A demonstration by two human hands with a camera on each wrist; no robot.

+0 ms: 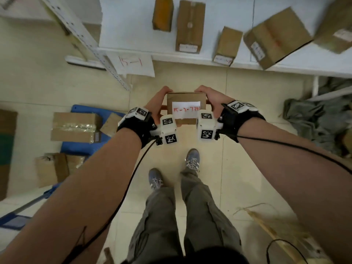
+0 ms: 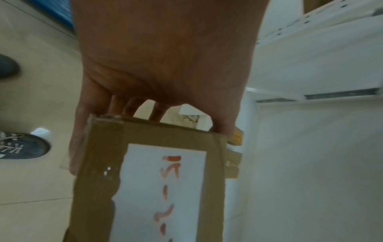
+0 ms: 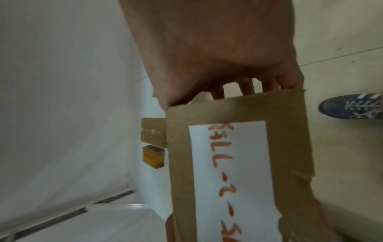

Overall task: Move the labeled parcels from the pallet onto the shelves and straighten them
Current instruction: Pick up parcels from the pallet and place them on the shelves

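Brown cardboard fills the space between the two hands: a small parcel is held in the air above bare tiled floor, in front of the person's blue laced shoes. The left hand grips its left end and the right hand its right end; the wrist views show each hand's fingers curled behind the box and the thumb along its side, so both hands are clamped on it. The parcel's upper face carries a white paper label with red handwritten characters, upside down to the wearer; "15-2" can be made out, the rest is unclear. Clear tape glints along the box edges.

To the left a blue pallet lies on the floor with more cardboard boxes on and beside it, one banded with shiny tape. To the right lies a heap of grey cloth and some dry straw-like strands. Open floor lies between the parcel and the shelf.

Farther off, a white shelf runs across, its front edge bearing a paper sheet marked "15-1" in red. Five labeled cardboard boxes stand on it with gaps between; the two at the right sit skewed, one overhanging the front edge. A perforated white upright frames the shelf's left side.
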